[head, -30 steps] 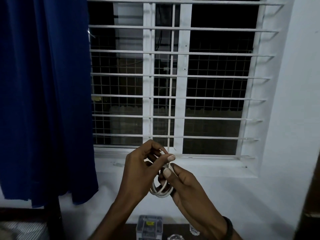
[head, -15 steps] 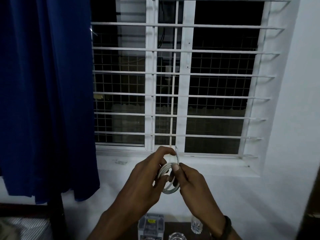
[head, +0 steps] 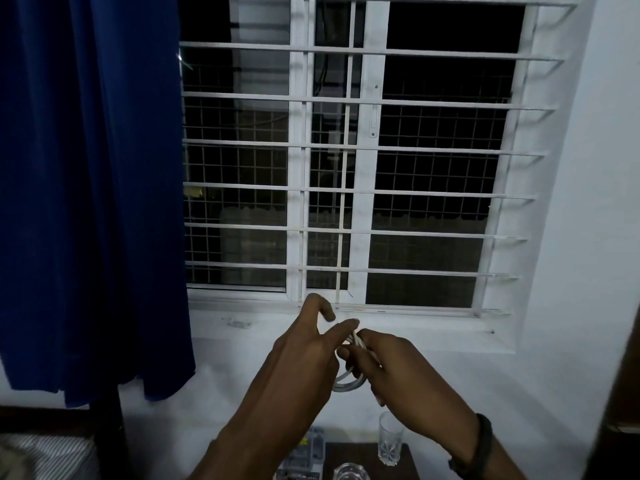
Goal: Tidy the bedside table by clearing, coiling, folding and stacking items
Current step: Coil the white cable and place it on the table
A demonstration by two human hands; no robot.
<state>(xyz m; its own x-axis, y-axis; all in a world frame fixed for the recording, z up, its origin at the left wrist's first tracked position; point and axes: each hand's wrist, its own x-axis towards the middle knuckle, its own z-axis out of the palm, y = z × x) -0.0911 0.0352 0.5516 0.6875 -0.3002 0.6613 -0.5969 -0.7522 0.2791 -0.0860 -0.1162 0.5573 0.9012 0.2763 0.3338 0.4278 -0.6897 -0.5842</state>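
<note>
A blue curtain (head: pixel 90 188) hangs at the far left above a striped bed corner (head: pixel 41 455), beside a white barred window (head: pixel 346 161) set in a white wall (head: pixel 588 202). In front of the sill, the left hand (head: pixel 304 358) rests its extended fingers on a coiled white cable (head: pixel 349 381), while the right hand (head: pixel 391 365) has its grip curled round the coil's loops. Below them a dark desk (head: pixel 346 453) carries a clear plastic box (head: pixel 308 455), a tumbler (head: pixel 390 439) and a second glass's rim (head: pixel 349 472); a dark wristband (head: pixel 479 445) circles the right wrist.
</note>
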